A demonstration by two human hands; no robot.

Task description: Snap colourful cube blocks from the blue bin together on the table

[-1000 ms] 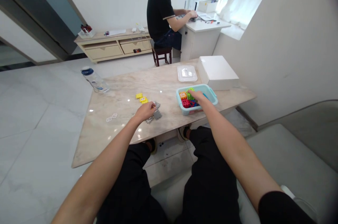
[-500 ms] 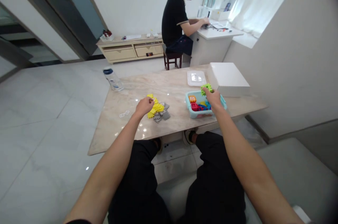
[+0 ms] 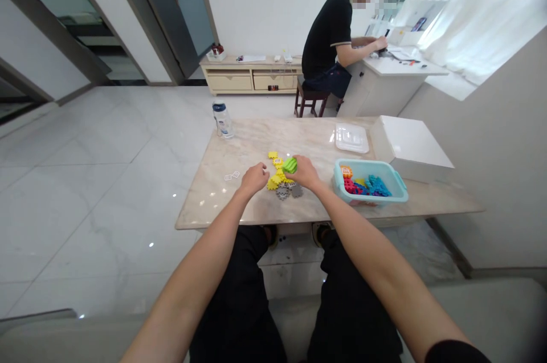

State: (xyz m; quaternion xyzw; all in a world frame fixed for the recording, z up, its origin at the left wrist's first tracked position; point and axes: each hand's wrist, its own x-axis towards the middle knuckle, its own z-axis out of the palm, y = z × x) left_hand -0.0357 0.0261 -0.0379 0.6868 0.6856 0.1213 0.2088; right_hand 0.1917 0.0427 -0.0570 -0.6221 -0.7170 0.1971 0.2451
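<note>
My right hand (image 3: 305, 172) grips a green toy block (image 3: 290, 165) just above a small pile on the marble table (image 3: 307, 141). The pile has yellow pieces (image 3: 276, 171) and grey pieces (image 3: 288, 191). My left hand (image 3: 253, 178) is curled closed beside the yellow pieces, at their left; what it holds, if anything, is hidden. To the right stands a light blue bin (image 3: 370, 182) holding red, blue and orange blocks.
A clear lid (image 3: 351, 138) and a white box (image 3: 411, 148) lie at the table's far right. A bottle (image 3: 222, 119) stands at the far left corner, small clear pieces (image 3: 232, 176) near it. A person (image 3: 342, 38) sits at a white desk behind.
My right hand lifted a green block out of the blue bin and carried it left to the pile. My view swung left; my left hand stayed by the yellow pieces.
</note>
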